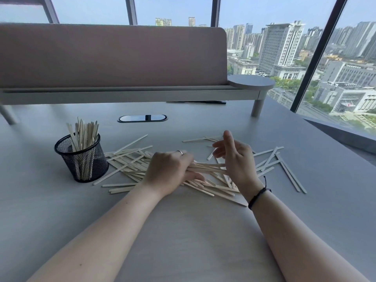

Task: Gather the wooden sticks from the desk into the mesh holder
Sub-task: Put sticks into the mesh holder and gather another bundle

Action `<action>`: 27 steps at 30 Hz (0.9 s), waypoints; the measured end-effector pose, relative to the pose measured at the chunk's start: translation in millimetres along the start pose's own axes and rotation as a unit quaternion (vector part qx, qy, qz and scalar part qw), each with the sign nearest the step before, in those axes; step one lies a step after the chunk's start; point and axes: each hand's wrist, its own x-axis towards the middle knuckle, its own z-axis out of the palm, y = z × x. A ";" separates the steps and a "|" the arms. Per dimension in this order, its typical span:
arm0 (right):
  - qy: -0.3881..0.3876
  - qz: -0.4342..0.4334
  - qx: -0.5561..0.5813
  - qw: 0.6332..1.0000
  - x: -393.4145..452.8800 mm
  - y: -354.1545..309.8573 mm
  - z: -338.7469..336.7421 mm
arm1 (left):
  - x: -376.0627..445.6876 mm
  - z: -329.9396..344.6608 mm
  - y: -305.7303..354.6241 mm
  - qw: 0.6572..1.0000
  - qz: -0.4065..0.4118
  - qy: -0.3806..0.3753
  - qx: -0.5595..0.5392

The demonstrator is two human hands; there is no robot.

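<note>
A black mesh holder (82,159) stands on the grey desk at the left, with several pale wooden sticks (83,135) upright inside it. Many more wooden sticks (130,161) lie scattered in a loose pile across the middle of the desk, and others (284,167) lie to the right. My left hand (168,171) is closed around a bundle of sticks (209,167) that points right. My right hand (236,157) stands edge-on against the bundle's free ends, fingers spread and raised.
A padded divider panel (112,55) on a low shelf (130,94) runs along the back of the desk, with a round shelf end (251,82) at right. A cable slot (142,118) sits behind the pile. The desk's right edge (337,135) meets a window.
</note>
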 end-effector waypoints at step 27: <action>-0.305 -0.092 -0.409 0.855 -25.4 1.9 10.4 | 18.0 -49.5 -2.3 0.920 -0.250 0.198 -0.229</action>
